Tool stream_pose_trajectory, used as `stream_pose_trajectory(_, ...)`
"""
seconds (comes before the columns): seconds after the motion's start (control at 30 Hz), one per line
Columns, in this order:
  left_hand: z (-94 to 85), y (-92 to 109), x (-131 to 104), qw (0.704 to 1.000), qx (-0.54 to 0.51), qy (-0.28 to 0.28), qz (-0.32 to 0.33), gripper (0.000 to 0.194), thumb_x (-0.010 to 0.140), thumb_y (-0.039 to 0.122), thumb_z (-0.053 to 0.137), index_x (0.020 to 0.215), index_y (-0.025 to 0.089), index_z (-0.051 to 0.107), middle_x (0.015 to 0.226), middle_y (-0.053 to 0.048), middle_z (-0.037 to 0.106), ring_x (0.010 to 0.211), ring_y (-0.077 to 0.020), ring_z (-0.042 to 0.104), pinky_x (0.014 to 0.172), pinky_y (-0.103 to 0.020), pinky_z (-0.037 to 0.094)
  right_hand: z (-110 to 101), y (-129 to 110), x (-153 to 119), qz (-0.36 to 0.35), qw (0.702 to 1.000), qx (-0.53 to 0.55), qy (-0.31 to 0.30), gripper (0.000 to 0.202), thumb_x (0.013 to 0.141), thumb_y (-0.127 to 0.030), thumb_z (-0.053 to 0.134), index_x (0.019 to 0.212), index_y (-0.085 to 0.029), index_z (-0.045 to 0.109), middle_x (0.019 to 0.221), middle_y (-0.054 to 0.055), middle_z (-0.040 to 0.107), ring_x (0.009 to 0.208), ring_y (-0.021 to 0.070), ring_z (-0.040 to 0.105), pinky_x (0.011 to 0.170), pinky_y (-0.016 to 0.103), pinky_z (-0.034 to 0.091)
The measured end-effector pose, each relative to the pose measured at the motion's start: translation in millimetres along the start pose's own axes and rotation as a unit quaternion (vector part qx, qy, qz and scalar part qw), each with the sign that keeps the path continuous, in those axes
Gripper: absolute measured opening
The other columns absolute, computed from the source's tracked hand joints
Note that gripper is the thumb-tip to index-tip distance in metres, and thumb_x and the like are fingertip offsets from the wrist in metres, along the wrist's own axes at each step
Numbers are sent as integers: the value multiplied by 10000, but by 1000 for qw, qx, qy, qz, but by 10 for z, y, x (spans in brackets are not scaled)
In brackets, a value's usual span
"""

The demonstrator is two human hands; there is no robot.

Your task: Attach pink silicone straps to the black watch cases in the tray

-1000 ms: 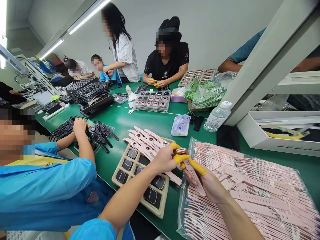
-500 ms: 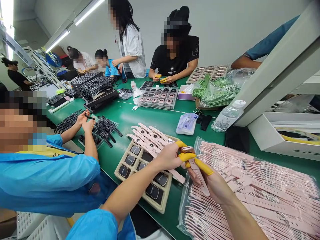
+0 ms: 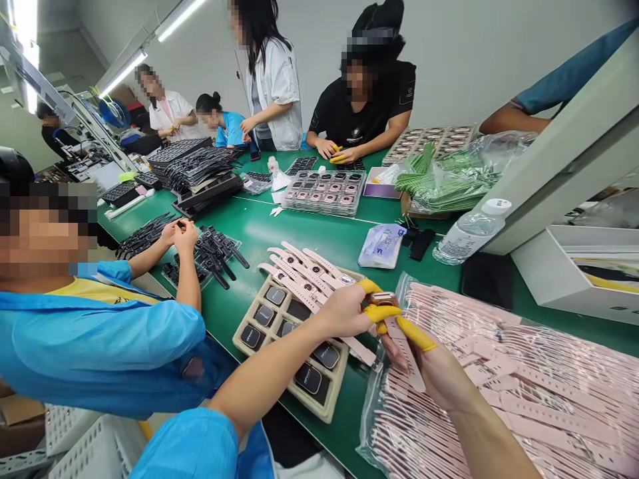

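My left hand (image 3: 349, 311), with yellow finger cots, pinches a smartwatch case (image 3: 383, 298) with a rose-gold edge. My right hand (image 3: 434, 359), also in yellow cots, grips a pink watch strap (image 3: 410, 362) right at that case. Fingers cover the spot where strap and case meet, so I cannot tell if they are joined. Under my left forearm lies a beige tray (image 3: 324, 409) with square dark watch faces in its compartments. Several pink-strapped watches (image 3: 299, 269) rest across its far edge. Beneath my right hand spreads a clear bag of pink straps (image 3: 544, 372).
A co-worker in blue (image 3: 100, 339) handles black straps (image 3: 217, 256) at the left. Beyond my hands are a white-and-purple packet (image 3: 382, 246), a water bottle (image 3: 469, 233), bundled green strips (image 3: 444, 183) and clear trays of watches (image 3: 322, 194). A white box (image 3: 574, 273) stands at right.
The view has shifted slightly, so the scene sits a little further right. My hands keep the same hold on the watch and strap. A background person in white now stands more upright.
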State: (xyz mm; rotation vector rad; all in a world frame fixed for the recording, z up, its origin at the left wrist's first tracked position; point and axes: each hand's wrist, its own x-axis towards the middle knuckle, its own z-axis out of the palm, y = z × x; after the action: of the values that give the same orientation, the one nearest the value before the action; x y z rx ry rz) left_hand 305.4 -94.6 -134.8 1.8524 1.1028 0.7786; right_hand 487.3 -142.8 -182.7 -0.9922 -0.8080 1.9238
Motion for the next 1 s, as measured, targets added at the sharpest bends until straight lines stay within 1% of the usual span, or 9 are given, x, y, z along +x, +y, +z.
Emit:
stream_pose_trajectory(0.2, -2, 12, 4, 1000, 6, 0, 0, 302, 920, 449, 700, 1032, 176, 638, 962, -41, 693, 857, -178, 653, 768, -266, 521, 5, -11, -9, -2, 1000, 0, -4, 444, 876, -643, 702, 849, -200, 695, 618, 11, 559, 482, 109, 396, 442, 266, 349)
stream_pose_trajectory(0.43, 6, 5, 7, 1000, 9, 2, -10, 317, 920, 461, 702, 1048, 179, 638, 969, -42, 696, 872, -182, 657, 782, -267, 519, 38, -34, -30, -7, 1000, -8, -2, 440, 906, -636, 668, 869, -199, 699, 630, 15, 560, 484, 122, 400, 443, 287, 365)
stream_pose_trajectory(0.63, -2, 9, 3, 1000, 4, 0, -11, 319, 924, 457, 701, 1066, 178, 644, 939, -40, 690, 871, -189, 663, 792, -277, 531, 61, -53, -39, -8, 1000, -20, -2, 455, 897, -647, 665, 792, -205, 678, 617, 21, 553, 473, 127, 386, 430, 296, 353)
stream_pose_trajectory(0.83, -35, 61, -6, 1000, 2, -10, -15, 326, 924, 468, 701, 1062, 177, 647, 941, -46, 695, 875, -197, 670, 797, -286, 532, 42, -27, -32, -4, 1000, -14, -4, 441, 927, -630, 639, 829, -202, 690, 622, 22, 553, 490, 126, 384, 449, 287, 362)
stream_pose_trajectory(1.0, -28, 55, -4, 1000, -1, -4, -14, 336, 917, 470, 712, 1071, 178, 646, 963, -50, 697, 880, -195, 667, 795, -283, 531, 29, -15, -25, -1, 1000, -8, -3, 444, 916, -636, 655, 846, -199, 699, 619, 20, 548, 495, 118, 379, 457, 273, 363)
